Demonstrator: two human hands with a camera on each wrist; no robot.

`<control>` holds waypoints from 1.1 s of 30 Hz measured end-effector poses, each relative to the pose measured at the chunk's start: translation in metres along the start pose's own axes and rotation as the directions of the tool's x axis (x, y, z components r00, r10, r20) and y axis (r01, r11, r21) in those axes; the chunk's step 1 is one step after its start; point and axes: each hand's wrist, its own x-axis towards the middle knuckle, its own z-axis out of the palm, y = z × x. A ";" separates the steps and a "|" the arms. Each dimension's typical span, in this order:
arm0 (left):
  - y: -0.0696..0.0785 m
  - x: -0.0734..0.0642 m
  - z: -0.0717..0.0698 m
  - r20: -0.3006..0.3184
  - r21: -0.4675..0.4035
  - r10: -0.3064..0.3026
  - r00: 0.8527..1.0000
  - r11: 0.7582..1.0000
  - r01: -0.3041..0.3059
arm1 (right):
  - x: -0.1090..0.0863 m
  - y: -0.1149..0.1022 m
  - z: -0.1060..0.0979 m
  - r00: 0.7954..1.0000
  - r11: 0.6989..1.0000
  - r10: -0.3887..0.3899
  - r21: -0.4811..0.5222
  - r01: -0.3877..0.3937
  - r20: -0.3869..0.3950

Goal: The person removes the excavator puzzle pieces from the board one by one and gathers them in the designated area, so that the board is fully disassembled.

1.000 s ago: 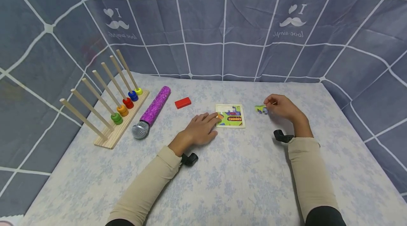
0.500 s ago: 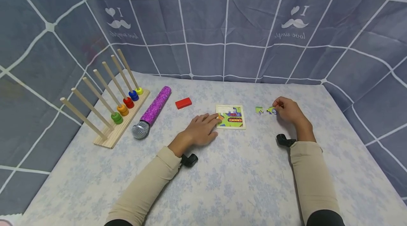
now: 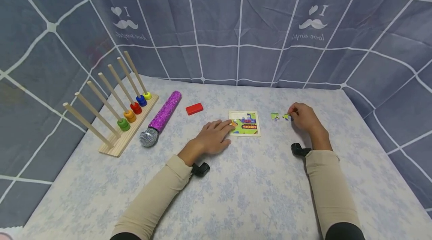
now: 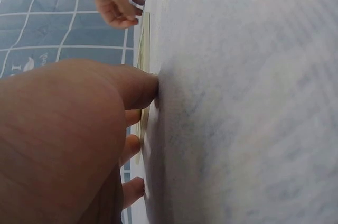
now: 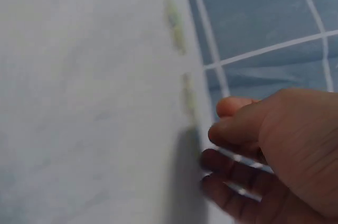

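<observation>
A small framed jigsaw puzzle with a colourful train picture lies mid-table; a pale bare strip shows along its upper left. My left hand lies palm down with spread fingers, the fingertips on the puzzle's left edge. In the left wrist view the puzzle frame appears edge-on past the thumb. To the right, my right hand pinches the right end of a green-and-blue puzzle piece, thumb and forefinger close together. Another puzzle piece lies just left of it. In the right wrist view both pieces are blurred.
A red block lies left of the puzzle. Farther left are a glittery purple microphone and a wooden peg stand with coloured rings on upright pegs. A grey checked curtain hangs behind the table.
My right hand has moved right, and the two loose pieces, formerly side by side, now lie apart. In the last half second it has shifted slightly left. My left hand stays put.
</observation>
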 end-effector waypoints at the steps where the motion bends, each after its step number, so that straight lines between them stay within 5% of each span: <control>1: 0.000 0.000 0.000 0.000 -0.002 0.001 1.000 1.000 -0.001 | -0.001 -0.002 -0.002 1.000 1.000 -0.001 0.004 0.001 -0.006; 5: -0.001 0.000 0.002 0.003 -0.007 -0.008 1.000 1.000 0.008 | -0.002 -0.019 -0.007 0.999 0.999 -0.046 0.024 0.047 -0.020; 9: 0.000 -0.002 0.003 -0.002 -0.003 -0.017 1.000 1.000 0.017 | 0.000 -0.048 0.001 0.991 0.993 -0.119 0.019 0.118 0.054; 15: 0.000 -0.004 0.003 -0.007 -0.011 -0.018 1.000 1.000 0.018 | -0.001 -0.089 0.030 0.940 0.965 -0.206 -0.102 0.241 0.272; 18: -0.001 -0.003 0.003 -0.009 -0.018 -0.018 1.000 1.000 0.017 | -0.002 -0.101 0.041 0.926 0.937 -0.199 -0.214 0.275 0.320; 26: -0.003 -0.001 0.002 -0.019 -0.020 -0.011 1.000 1.000 0.011 | 0.006 -0.113 0.052 0.935 0.906 -0.168 -0.326 0.271 0.312; 33: 0.000 0.001 0.001 -0.011 -0.012 -0.005 1.000 1.000 0.005 | 0.018 -0.109 0.058 0.931 0.939 -0.166 -0.236 0.249 0.324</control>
